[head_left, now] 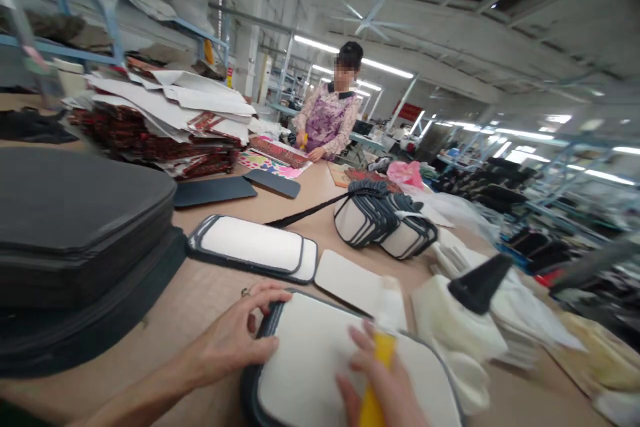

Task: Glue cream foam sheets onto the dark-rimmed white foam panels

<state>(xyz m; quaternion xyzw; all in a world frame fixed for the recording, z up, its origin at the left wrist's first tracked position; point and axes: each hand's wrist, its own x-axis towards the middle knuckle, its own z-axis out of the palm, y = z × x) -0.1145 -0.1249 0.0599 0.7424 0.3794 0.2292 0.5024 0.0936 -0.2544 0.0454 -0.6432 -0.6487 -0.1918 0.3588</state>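
A stack of white panels with dark edges lies in front of me. My left hand grips its left edge, thumb and forefinger on the top panel and other fingers curled at the side. My right hand, blurred by motion, is closed around the yellow handle of a brush above the panel. The brush's pale bristle end points away from me; whether it touches the panel I cannot tell. Just beyond the stack lie a loose white panel and smaller dark-rimmed white panels.
Thick dark sheets are piled at left. Behind them rises a stack of patterned, white-backed pieces. Strapped bundles of panels stand beyond. A whitish plastic container with a black cone is at right. A co-worker stands across the table.
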